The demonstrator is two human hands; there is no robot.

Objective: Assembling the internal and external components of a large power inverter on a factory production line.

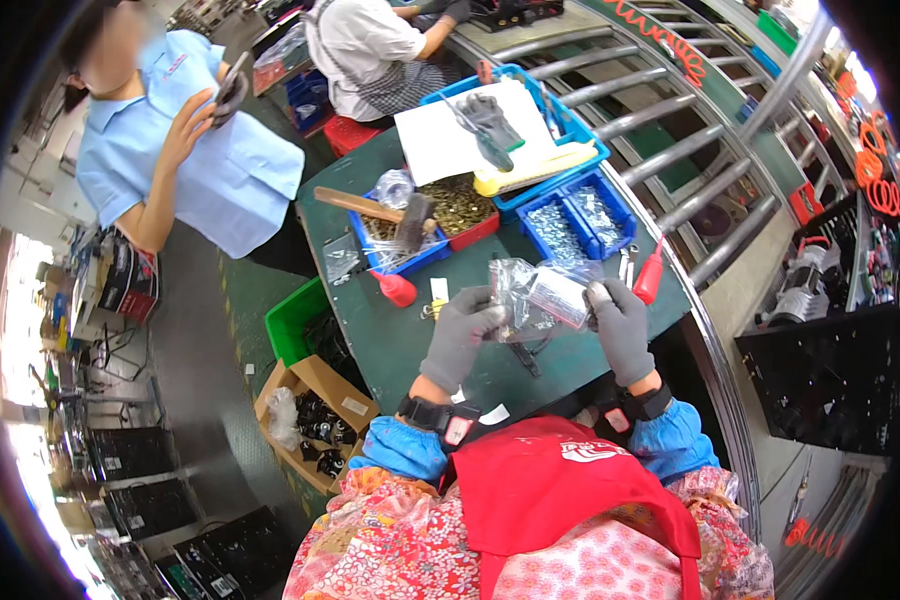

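A clear plastic bag (555, 297) with small parts inside, which I cannot make out, is stretched between my two gloved hands above the green table (420, 350). My left hand (465, 330) grips the bag's left side in a grey glove. On its right side, my right hand (618, 325) pinches it, thumb on top. Beneath the bag lies a small black part (527, 358), partly covered. A red squeeze bottle (397, 289) lies left of my left hand; another red bottle (648, 277) stands just beyond my right hand.
Beyond my hands are blue bins of small metal parts (553, 228), a red bin of brass-coloured screws (460, 208) and a hammer (410, 222). A roller conveyor (710, 205) runs along the right. On the left stand a carton (320, 405), a green crate (292, 325) and a person in blue (185, 140).
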